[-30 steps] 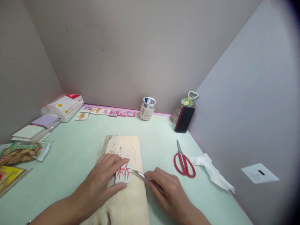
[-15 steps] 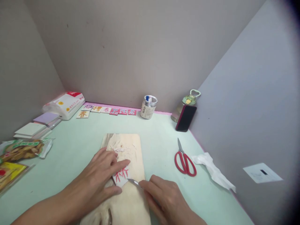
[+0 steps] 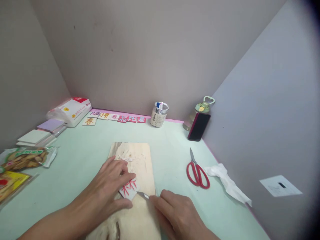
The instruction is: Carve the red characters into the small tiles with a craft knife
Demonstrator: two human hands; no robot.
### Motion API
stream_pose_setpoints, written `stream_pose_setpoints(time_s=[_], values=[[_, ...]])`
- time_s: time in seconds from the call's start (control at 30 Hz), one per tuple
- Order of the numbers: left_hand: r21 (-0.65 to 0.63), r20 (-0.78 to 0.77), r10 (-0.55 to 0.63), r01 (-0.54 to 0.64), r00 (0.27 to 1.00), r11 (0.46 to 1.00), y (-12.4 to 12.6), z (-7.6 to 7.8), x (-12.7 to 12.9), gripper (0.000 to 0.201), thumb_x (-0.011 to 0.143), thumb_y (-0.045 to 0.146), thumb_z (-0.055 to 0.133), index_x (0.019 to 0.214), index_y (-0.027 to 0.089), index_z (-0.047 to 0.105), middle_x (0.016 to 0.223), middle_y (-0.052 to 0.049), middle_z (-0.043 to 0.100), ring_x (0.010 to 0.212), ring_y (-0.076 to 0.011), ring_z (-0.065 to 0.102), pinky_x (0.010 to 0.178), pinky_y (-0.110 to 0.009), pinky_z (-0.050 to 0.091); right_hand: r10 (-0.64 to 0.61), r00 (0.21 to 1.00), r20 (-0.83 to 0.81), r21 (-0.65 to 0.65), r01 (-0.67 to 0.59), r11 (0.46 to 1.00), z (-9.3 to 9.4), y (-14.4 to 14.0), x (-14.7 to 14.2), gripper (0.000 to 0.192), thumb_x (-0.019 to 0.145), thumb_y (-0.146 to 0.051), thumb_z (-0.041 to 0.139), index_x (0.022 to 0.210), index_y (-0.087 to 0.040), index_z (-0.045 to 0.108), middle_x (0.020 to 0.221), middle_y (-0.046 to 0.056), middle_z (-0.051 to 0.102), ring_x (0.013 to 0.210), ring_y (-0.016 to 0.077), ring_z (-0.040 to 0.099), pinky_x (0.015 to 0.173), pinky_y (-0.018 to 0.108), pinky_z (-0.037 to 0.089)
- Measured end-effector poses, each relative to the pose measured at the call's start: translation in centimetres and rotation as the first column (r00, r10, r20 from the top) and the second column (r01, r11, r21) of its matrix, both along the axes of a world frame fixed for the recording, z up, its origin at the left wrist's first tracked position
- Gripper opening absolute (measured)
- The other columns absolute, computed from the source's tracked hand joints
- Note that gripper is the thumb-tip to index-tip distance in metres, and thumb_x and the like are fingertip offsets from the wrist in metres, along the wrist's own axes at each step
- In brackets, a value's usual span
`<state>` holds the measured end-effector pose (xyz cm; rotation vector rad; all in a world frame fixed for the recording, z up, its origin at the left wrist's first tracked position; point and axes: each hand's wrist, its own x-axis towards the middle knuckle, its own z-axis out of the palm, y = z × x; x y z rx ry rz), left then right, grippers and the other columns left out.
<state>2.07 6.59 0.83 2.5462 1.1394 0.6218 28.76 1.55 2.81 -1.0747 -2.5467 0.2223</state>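
A small white tile point(image 3: 128, 194) with red character strokes lies on a wooden board point(image 3: 146, 216) in front of me. My left hand point(image 3: 107, 185) grips it, index finger at its upper edge and thumb along its lower edge; part of the tile is hidden under the fingers. My right hand point(image 3: 177, 208) is closed around a craft knife point(image 3: 142, 194), whose handle is mostly covered by the fingers. The blade points left, its tip at the tile's right edge. Pale shavings point(image 3: 128, 159) are scattered near the board's top.
Red-handled scissors point(image 3: 197, 175) and a crumpled tissue point(image 3: 228, 181) lie right. Behind stand a jar point(image 3: 158, 116), a phone point(image 3: 199, 127) leaning on a bottle point(image 3: 188, 121), and a row of character tiles point(image 3: 113, 117). Tissue pack point(image 3: 72, 111), stacked blanks point(image 3: 35, 136) and snack bags point(image 3: 30, 158) sit left.
The tile's visible part has shifted slightly, and my left index finger has drawn back a little to the left. The knife tip stays at the tile's right edge.
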Motion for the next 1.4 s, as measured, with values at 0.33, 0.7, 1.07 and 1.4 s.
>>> stream_pose_setpoints(time_s=[0.33,0.7,1.07,1.4], values=[[-0.009,0.016,0.011,-0.011,1.0,1.0,-0.1,0.0,0.1,0.057,0.072,0.024,0.086,0.122,0.032,0.059,0.112,0.0,0.058,0.122,-0.026,0.051,0.12,-0.05,0.02,-0.052,0.998,0.026,0.244,0.045,0.969,-0.3,-0.3,-1.4,0.023,0.1,-0.01,0.035,0.102,-0.017,0.057,0.065,-0.001,0.052,0.049,0.015,0.046,0.045,0.027,0.028],[-0.017,0.011,0.027,-0.027,1.0,0.999,-0.2,0.1,0.1,0.061,0.07,0.023,0.087,0.122,0.033,0.058,0.113,0.001,0.058,0.123,-0.0269,0.051,0.12,-0.051,0.017,-0.071,0.997,0.009,0.126,0.069,0.99,-0.1,-0.8,-0.7,0.022,0.101,-0.012,0.034,0.096,-0.02,0.054,0.066,-0.002,0.052,0.047,0.0126,0.047,0.044,0.025,0.03],[0.031,0.084,0.079,-0.082,0.993,0.996,-0.7,-0.6,1.2,0.041,0.076,0.029,0.082,0.109,0.027,0.059,0.107,-0.003,0.058,0.128,-0.0304,0.047,0.119,-0.056,0.019,-0.066,0.998,-0.021,0.11,0.068,0.992,-0.7,-0.6,-0.3,0.021,0.101,-0.011,0.035,0.106,-0.019,0.054,0.069,0.0,0.055,0.054,0.0154,0.053,0.048,0.027,0.032],[-0.005,0.089,0.072,-0.072,0.993,0.997,-0.8,-0.8,1.2,0.036,0.08,0.03,0.078,0.11,0.027,0.058,0.105,-0.003,0.057,0.13,-0.0317,0.045,0.118,-0.058,0.021,-0.049,0.998,-0.029,0.0,0.049,0.999,-1.3,-0.6,-0.2,0.018,0.099,-0.01,0.038,0.103,-0.02,0.053,0.073,0.0,0.054,0.058,0.0161,0.051,0.052,0.027,0.033]])
